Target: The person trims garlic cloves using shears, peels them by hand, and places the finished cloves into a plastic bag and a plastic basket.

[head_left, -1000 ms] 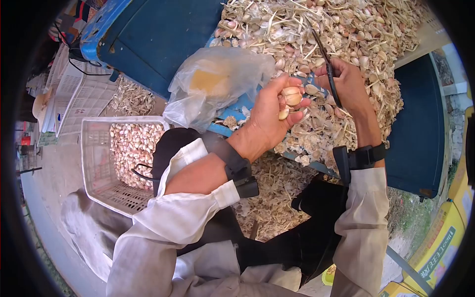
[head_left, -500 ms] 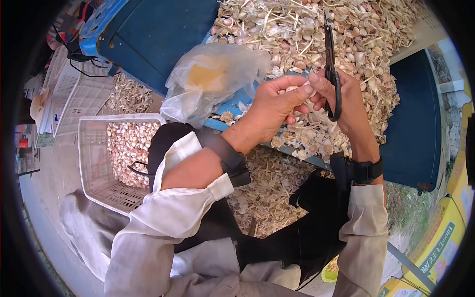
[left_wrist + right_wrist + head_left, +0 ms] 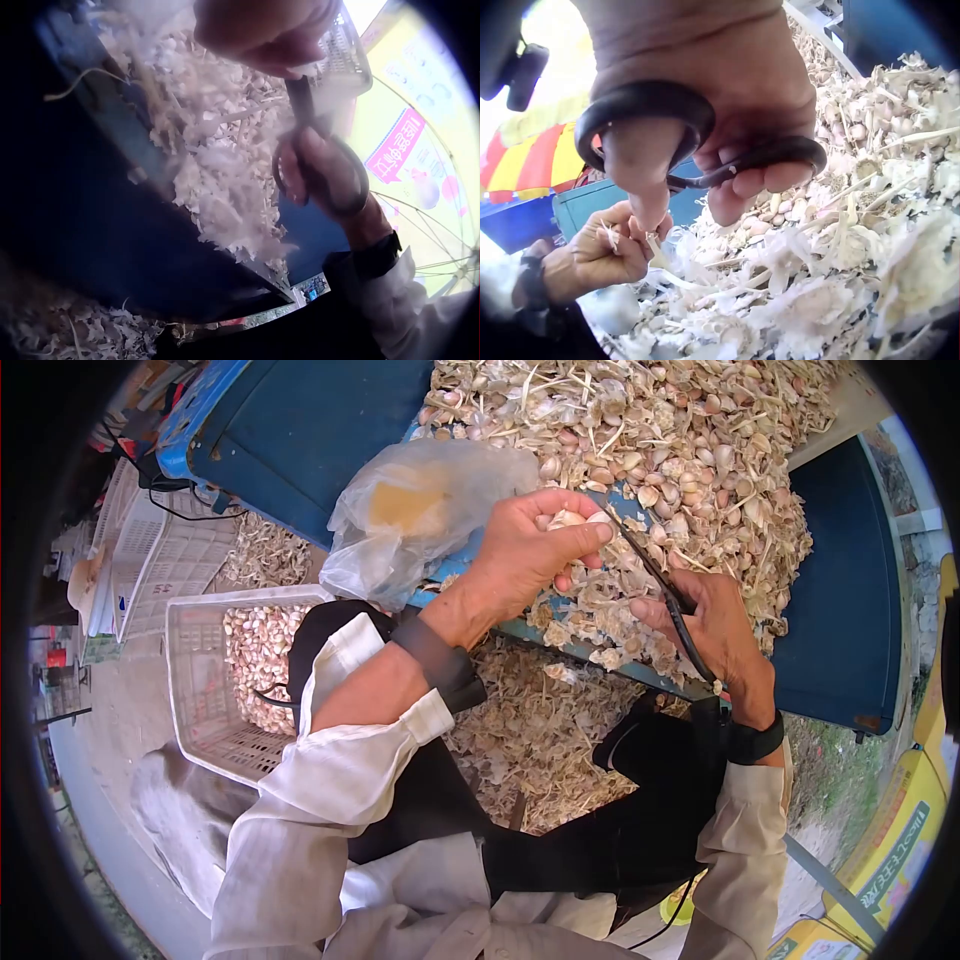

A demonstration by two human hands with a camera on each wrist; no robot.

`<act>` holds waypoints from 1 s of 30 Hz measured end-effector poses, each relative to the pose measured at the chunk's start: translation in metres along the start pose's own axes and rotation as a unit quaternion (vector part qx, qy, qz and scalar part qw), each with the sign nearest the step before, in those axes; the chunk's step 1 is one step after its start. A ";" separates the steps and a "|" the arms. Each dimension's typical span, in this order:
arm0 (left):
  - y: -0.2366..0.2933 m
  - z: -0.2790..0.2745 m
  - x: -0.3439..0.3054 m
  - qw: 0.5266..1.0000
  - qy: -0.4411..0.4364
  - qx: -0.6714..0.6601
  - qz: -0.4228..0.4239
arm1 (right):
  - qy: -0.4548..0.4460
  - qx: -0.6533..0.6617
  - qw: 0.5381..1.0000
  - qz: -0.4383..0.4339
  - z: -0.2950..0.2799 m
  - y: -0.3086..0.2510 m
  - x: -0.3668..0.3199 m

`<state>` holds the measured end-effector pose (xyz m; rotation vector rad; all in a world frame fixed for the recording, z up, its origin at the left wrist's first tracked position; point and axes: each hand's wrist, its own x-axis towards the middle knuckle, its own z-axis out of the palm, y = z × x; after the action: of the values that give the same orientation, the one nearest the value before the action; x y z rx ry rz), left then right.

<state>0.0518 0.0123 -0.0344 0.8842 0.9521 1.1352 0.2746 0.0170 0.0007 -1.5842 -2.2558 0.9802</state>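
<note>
My left hand point(image 3: 520, 555) holds a garlic bulb point(image 3: 565, 520) between thumb and curled fingers, close over the near edge of the pile. Thumb and fingers of my right hand point(image 3: 715, 625) sit through the black handle loops of a pair of scissors point(image 3: 643, 553). Its blades slant up to the left, their tips right by the garlic. In the right wrist view the scissors' loops point(image 3: 641, 91) show large, with the left hand point(image 3: 604, 255) beyond them. The fingers hide part of the garlic.
Loose garlic and dry stalks form a big pile point(image 3: 650, 420) on a blue table point(image 3: 455, 565). A clear plastic bag point(image 3: 350, 550) with something yellowish lies left of it. A white crate point(image 3: 177, 690) of cloves stands lower left. Peelings point(image 3: 530, 740) cover the ground between the legs.
The left hand turned from palm up, showing the garlic, to thumb on top. The hands met at the garlic; then the right drew back toward the body, scissor tips now beside the garlic.
</note>
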 end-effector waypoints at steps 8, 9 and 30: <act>0.002 0.000 -0.003 0.990 -0.080 -0.103 0.049 | -0.080 0.386 0.919 0.031 -0.017 0.005 0.000; 0.004 0.001 -0.006 0.988 -0.084 -0.119 0.041 | 0.006 0.365 0.929 0.064 -0.015 0.008 0.007; 0.077 -0.158 -0.176 0.851 0.305 0.384 0.186 | 0.138 0.116 0.981 -0.067 -0.009 0.001 0.035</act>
<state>-0.1472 -0.1309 0.0095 1.4292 1.9038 1.4207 0.2665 0.0525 0.0001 -1.3581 -1.9549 0.8887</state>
